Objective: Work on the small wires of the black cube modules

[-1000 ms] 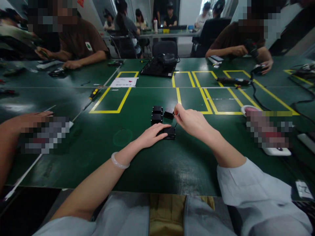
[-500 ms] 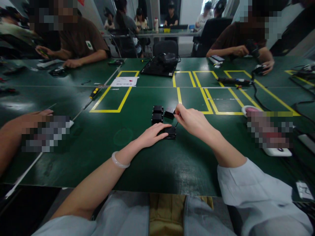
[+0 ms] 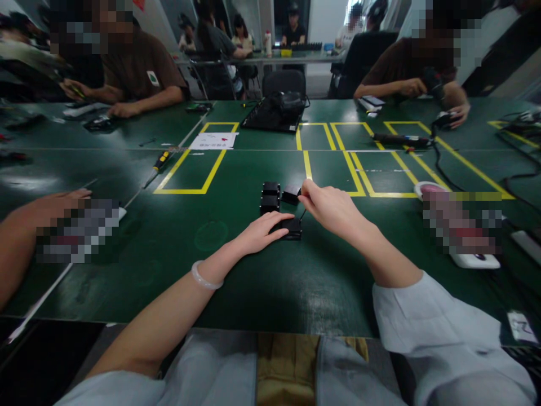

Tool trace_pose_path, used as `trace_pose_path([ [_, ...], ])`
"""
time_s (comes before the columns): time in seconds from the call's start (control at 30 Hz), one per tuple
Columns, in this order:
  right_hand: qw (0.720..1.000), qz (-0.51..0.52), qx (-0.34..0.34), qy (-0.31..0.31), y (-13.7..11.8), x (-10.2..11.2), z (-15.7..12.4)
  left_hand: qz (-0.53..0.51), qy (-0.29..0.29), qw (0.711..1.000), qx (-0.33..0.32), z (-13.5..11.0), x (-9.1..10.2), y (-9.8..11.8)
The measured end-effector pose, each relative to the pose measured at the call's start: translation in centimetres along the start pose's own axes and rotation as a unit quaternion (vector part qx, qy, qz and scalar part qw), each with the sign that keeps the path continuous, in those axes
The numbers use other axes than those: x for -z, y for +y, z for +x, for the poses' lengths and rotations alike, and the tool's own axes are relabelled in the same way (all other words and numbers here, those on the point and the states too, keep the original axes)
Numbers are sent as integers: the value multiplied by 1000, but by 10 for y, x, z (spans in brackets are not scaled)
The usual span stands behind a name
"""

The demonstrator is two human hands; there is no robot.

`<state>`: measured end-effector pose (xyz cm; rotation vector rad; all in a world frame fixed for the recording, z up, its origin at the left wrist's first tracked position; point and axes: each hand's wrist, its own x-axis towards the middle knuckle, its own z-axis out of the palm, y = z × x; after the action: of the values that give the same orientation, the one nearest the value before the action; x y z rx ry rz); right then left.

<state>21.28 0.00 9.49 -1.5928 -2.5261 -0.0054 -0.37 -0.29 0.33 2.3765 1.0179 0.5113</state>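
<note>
My left hand (image 3: 264, 230) rests on a small black box-like part (image 3: 292, 228), its thumb and fingers closed about the part's left side. Pinched in my right hand (image 3: 324, 204) is a thin dark tool (image 3: 303, 215); its shaft slants down to the right edge of that part. The exact kind of tool is hidden by my fingers. Just beyond, two similar black blocks (image 3: 270, 196) stand in a column, one behind the other. Another black block with a greyish top (image 3: 291, 194) lies to their right, close to my right fingertips.
Yellow tape outlines (image 3: 207, 175) mark the green table (image 3: 236, 293). A yellow-black screwdriver (image 3: 160, 161) and a paper sheet (image 3: 214, 140) lie ahead on the left. A blurred white-edged object (image 3: 477, 260) sits at right, near cables. Co-workers sit opposite; another person's hand (image 3: 63, 200) is at left.
</note>
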Motion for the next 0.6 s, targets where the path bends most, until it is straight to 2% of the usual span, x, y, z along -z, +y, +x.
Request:
trace_pose_path([
  [0.27, 1000, 28, 10, 11, 1, 2, -2, 1, 0, 1000, 7, -1, 1, 2],
  [0.6, 1000, 10, 2, 6, -1, 1, 0, 1, -3, 1000, 6, 0, 1, 1],
])
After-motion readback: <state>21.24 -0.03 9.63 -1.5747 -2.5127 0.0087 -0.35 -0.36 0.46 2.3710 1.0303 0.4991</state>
